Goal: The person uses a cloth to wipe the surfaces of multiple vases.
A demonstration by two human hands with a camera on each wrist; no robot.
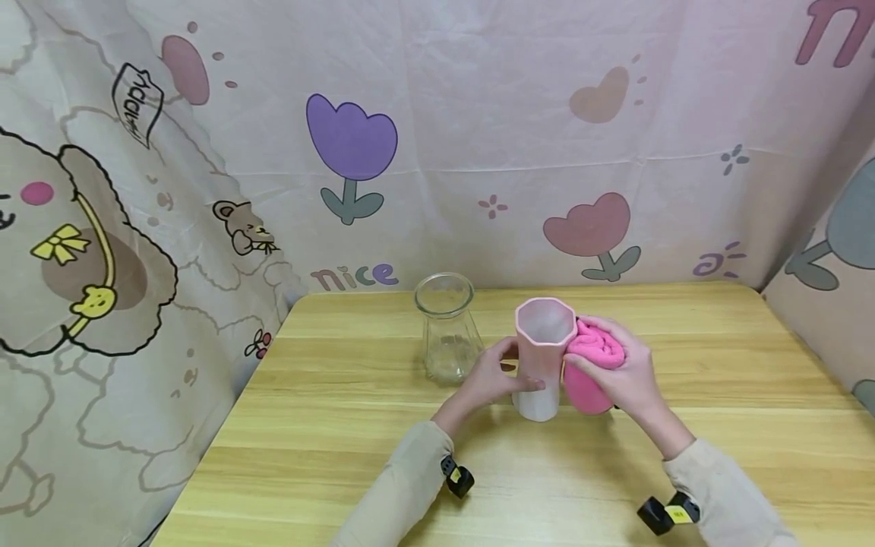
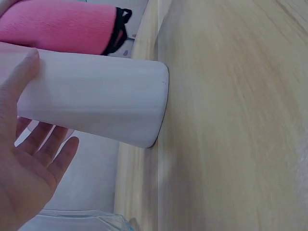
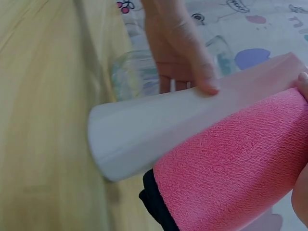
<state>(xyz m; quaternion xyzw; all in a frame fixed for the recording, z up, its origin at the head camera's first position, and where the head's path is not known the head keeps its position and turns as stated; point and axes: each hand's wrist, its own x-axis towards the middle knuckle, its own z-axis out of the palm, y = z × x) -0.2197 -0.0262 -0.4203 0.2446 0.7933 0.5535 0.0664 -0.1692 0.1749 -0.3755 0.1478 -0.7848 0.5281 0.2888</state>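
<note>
A faceted vase (image 1: 538,380), pink at the rim and fading to white below, stands with its base right at the tabletop. My left hand (image 1: 494,374) holds it from the left side, thumb across the front and fingers behind. On its right, my right hand (image 1: 632,372) grips a rolled pink towel (image 1: 589,384), fingers and thumb wrapped round the upper part. The towel's black edging (image 3: 156,202) shows at its lower end, raised off the table. In the right wrist view the towel lies close along the vase wall (image 3: 139,127).
A clear glass vase (image 1: 451,346) with a flared rim stands just left of my left hand, toward the back of the wooden table (image 1: 328,425). A printed cloth (image 1: 444,137) hangs behind the table's back edge and along the left side.
</note>
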